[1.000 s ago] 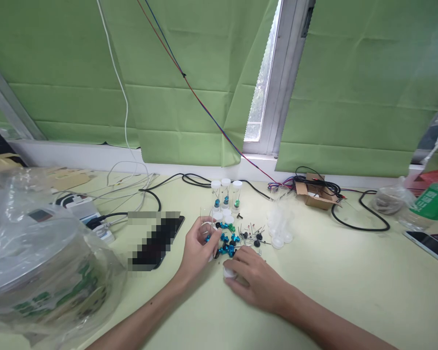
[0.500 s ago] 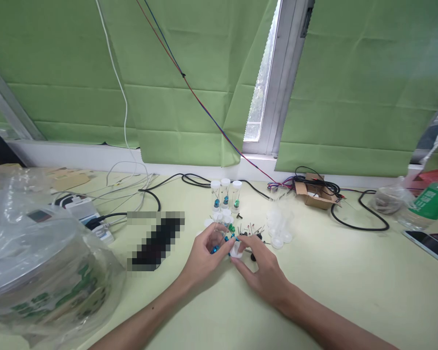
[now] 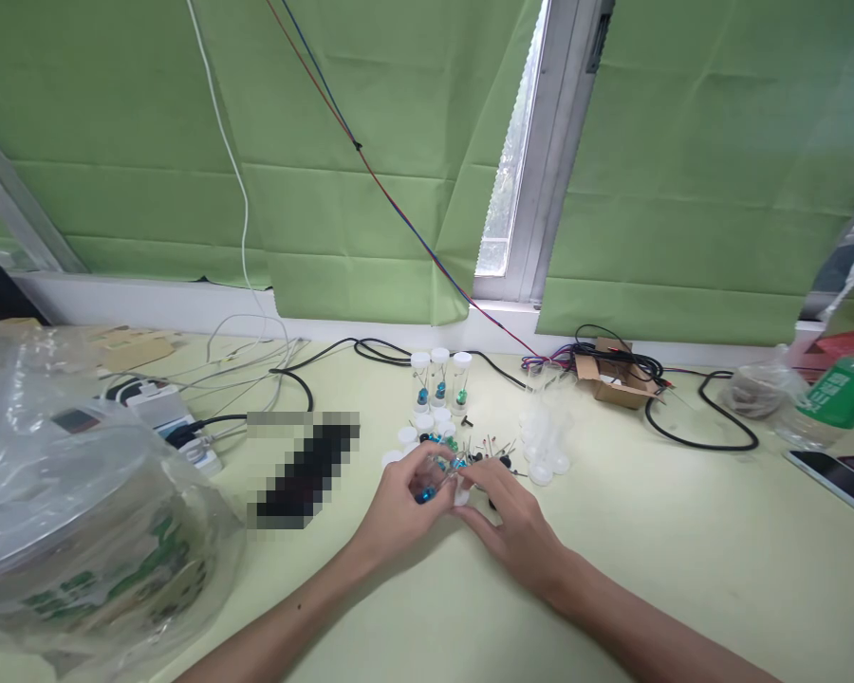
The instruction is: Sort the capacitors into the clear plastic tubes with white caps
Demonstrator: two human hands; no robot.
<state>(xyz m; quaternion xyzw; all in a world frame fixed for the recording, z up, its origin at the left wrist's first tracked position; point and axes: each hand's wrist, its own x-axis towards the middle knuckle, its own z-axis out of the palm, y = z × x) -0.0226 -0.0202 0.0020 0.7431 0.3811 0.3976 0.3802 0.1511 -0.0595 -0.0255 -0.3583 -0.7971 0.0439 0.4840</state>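
Note:
My left hand (image 3: 397, 507) is closed around a small clear vial (image 3: 427, 479) with a blue part inside. My right hand (image 3: 513, 524) pinches a white cap (image 3: 461, 492) right beside the vial's mouth. Both hands meet over a pile of small blue, green and black electronic parts (image 3: 462, 453) on the pale green table. Just behind stand three capped vials (image 3: 439, 381) holding blue and green parts, with loose white caps (image 3: 427, 424) in front of them.
A heap of empty clear vials and caps (image 3: 545, 438) lies to the right. A blurred dark device (image 3: 306, 467) sits left of my hands. A large plastic bag (image 3: 64, 512) fills the left. Black cables (image 3: 690, 413), a small cardboard box (image 3: 616, 381) and a green bottle (image 3: 836, 396) lie at the back right.
My right hand lifted the white cap from the table and brought it up to the vial in my left hand. Both hands have drawn together.

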